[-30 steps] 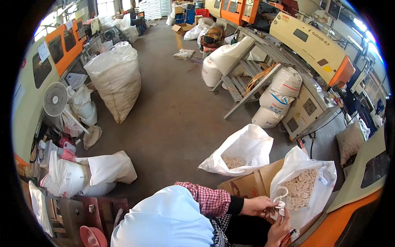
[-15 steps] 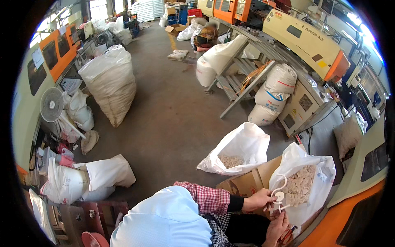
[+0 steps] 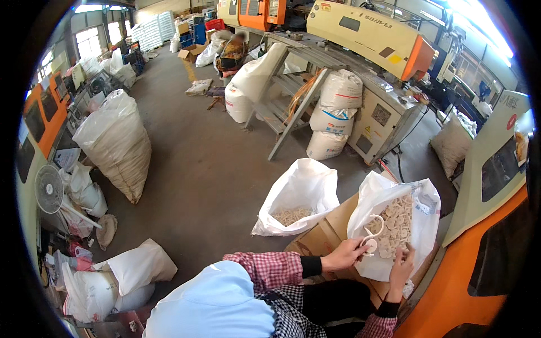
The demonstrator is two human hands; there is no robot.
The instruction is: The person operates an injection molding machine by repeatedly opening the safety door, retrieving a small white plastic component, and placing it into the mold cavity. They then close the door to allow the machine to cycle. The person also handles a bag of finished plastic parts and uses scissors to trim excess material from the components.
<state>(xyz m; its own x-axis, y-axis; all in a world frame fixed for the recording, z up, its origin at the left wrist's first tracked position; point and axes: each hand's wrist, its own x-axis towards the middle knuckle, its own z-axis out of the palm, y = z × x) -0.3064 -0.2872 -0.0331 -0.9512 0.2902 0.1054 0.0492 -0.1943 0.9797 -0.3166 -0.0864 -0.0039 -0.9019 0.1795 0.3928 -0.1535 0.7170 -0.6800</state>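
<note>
My left hand (image 3: pixel 344 255) is closed on a white plastic part (image 3: pixel 371 246) with a curved hook and a round disc, held over the near edge of a white sack. This sack (image 3: pixel 369 194) stands open on the right and holds many beige plastic pieces (image 3: pixel 396 222). My right hand (image 3: pixel 401 270) is at the sack's near right side, just over the pieces, its fingers bent together. Whatever is between those fingers is too small to tell.
Another open white sack (image 3: pixel 304 180) with thin beige pieces stands to the left, beside flattened cardboard (image 3: pixel 327 228). An orange and cream machine (image 3: pixel 484 248) borders the right. Farther off are a metal step ladder (image 3: pixel 287 107), stacked full sacks (image 3: pixel 332 118) and a person (image 3: pixel 232 56).
My right hand has left the white part and moved up and right to the beige pieces. A small piece no longer shows on the part. The red-handled tool by my right hand is out of sight.
</note>
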